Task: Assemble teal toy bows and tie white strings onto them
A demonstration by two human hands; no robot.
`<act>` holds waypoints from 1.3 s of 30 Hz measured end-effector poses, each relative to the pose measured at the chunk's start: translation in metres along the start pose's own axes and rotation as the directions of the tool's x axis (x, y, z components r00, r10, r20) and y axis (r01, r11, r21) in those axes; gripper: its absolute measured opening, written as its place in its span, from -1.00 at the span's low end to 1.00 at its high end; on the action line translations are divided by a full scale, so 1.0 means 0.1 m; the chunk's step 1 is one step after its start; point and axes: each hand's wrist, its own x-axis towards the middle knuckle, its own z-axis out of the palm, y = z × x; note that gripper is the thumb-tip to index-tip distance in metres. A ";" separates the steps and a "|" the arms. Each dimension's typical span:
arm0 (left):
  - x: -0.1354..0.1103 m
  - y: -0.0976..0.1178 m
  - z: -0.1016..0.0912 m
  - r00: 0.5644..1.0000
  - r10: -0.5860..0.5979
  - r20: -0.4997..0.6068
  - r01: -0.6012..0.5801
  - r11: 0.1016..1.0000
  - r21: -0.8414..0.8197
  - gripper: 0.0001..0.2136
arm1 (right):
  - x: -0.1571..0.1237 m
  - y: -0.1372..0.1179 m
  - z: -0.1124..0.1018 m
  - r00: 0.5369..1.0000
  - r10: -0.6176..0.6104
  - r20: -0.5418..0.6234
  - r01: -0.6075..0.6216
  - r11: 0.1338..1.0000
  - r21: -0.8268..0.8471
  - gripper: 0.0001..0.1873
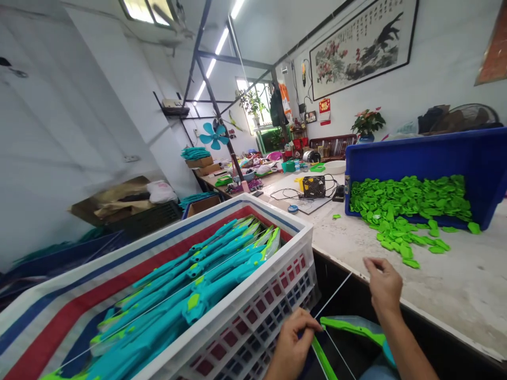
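Note:
My left hand is pinched on a thin white string at the bottom centre, just above a green and teal toy bow lying in my lap. My right hand is raised near the table edge with fingers curled, pinching the same string's upper end. The string runs taut between both hands. To the left stands a white plastic crate lined with striped cloth and filled with several teal and green toy bows.
A tilted blue bin spills several small green plastic pieces onto the pale worktable. Farther back lie a small black fan, cables, boxes and clutter. Dark crates sit on the floor at left.

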 end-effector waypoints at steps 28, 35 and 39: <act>0.04 0.41 -0.14 0.917 -0.388 0.095 0.372 0.744 -0.555 -0.48 | -1.24 -0.32 0.13 0.777 -0.503 0.379 0.427 0.863 0.270 -0.79; 0.07 0.49 0.02 0.903 -0.429 -0.015 0.325 0.707 -0.628 -0.54 | -1.15 -0.35 0.06 0.765 -0.480 0.429 0.442 0.876 0.193 -0.69; 0.12 0.49 0.07 0.890 -0.456 -0.019 0.314 0.641 -0.700 -0.70 | -1.00 -0.41 -0.03 0.654 -0.535 0.534 0.539 0.826 0.167 -0.77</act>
